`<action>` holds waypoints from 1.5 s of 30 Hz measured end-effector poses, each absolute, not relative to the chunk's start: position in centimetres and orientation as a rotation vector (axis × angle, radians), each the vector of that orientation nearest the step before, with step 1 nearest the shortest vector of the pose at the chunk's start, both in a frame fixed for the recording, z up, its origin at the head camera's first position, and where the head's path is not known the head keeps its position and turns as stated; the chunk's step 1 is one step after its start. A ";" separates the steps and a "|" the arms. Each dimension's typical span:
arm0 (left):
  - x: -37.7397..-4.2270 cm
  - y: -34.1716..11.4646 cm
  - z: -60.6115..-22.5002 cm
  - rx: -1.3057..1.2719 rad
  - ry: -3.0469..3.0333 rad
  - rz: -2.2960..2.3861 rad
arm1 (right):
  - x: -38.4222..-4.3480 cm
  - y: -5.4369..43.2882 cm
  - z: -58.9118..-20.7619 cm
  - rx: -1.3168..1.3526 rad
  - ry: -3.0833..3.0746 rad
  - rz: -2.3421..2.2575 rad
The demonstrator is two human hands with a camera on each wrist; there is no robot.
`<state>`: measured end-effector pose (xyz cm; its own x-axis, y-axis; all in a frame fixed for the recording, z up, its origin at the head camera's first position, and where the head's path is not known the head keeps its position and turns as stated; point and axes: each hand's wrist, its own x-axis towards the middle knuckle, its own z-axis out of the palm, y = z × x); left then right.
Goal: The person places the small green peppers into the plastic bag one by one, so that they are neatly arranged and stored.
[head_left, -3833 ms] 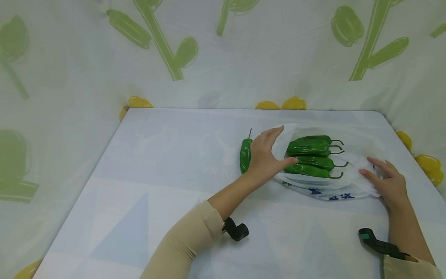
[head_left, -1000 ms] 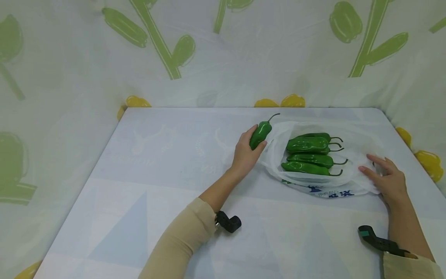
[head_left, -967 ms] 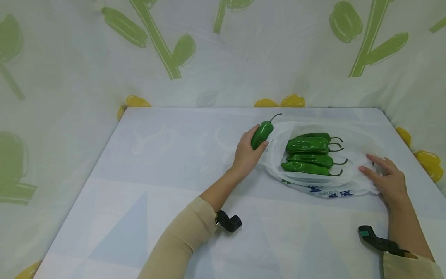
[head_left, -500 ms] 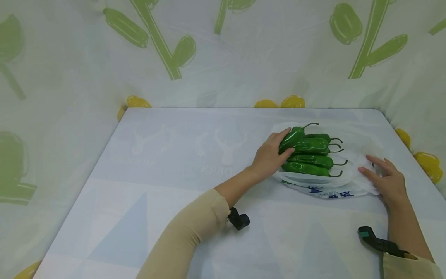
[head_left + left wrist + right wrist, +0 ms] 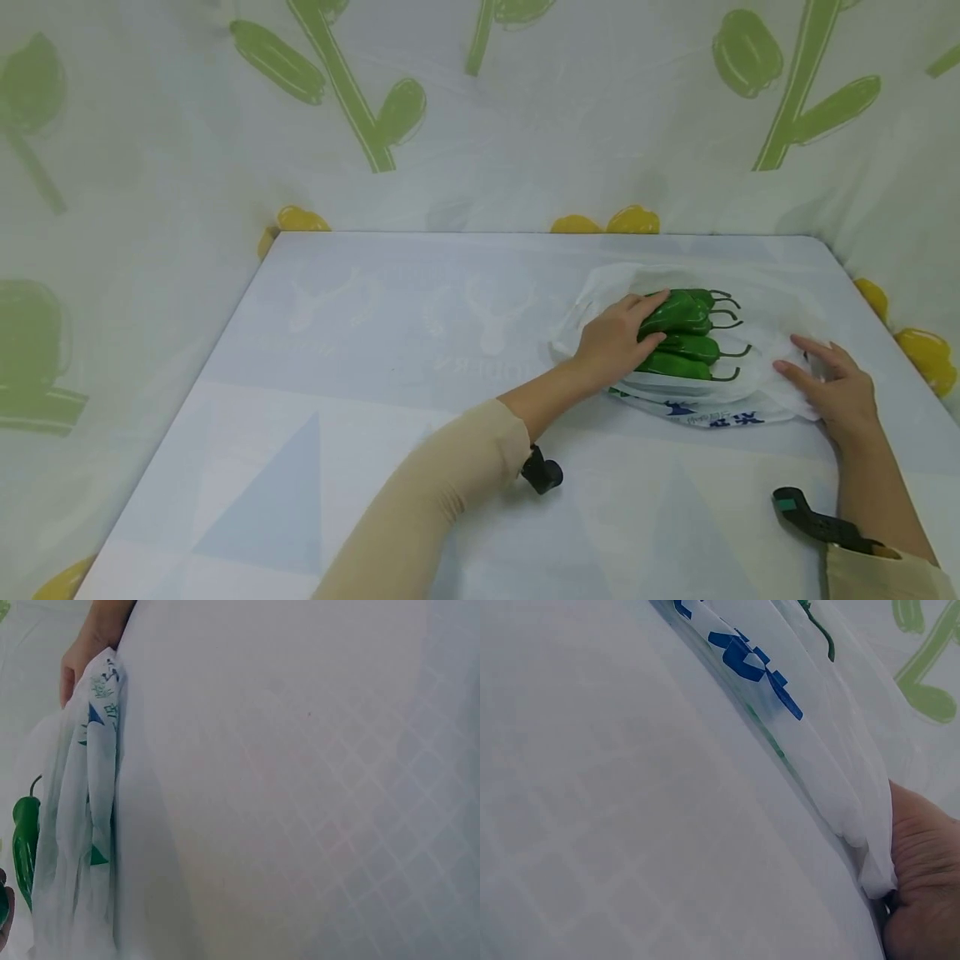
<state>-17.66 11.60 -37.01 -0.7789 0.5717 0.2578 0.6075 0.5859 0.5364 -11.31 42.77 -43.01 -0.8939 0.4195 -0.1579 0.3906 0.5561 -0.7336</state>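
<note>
My left hand (image 5: 613,340) reaches into the open end of a white plastic bag (image 5: 652,406) and holds a green pepper (image 5: 673,312), thumb in front and fingers on the far side. Several more green peppers (image 5: 690,347) lie there side by side, stems pointing right; the hand partly covers them. At the bag's right end, my right hand (image 5: 842,392) holds the gathered plastic, with some of its fingers hidden. The left wrist view shows one pepper (image 5: 25,840) beside the bag's folded edge (image 5: 71,847). In the right wrist view, bunched plastic (image 5: 876,881) meets my right hand (image 5: 926,877).
The bag lies on the right part of a pale table (image 5: 337,433). Behind it rises a wall covering (image 5: 570,133) printed with green plants. A black wrist-worn device (image 5: 542,473) sits by the left sleeve, another (image 5: 817,525) by the right sleeve.
My left hand picked up the loose pepper left of the bag, lifted it and carried it rightward onto the others inside the bag. The right hand has stayed at the bag's end.
</note>
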 end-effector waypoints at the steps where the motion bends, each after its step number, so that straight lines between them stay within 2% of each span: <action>1: -17.7 11.8 -37.2 -1.022 -2.751 -0.913 | -11.3 42.8 -43.0 -0.713 -2.739 1.281; 13: -17.3 13.2 -38.0 -1.067 -2.753 -0.456 | -11.3 43.0 -43.4 -0.717 -2.722 1.300; 28: -16.6 12.8 -38.9 -1.073 -2.693 -0.541 | -10.6 43.1 -43.5 -0.665 -2.719 1.192; 37: -15.6 10.5 -38.6 -0.981 -2.722 -0.663 | -10.0 42.0 -42.9 -0.348 -2.831 0.860; 45: -15.6 7.0 -38.4 -0.870 -2.728 -0.835 | -9.6 40.9 -42.1 0.037 -2.616 0.689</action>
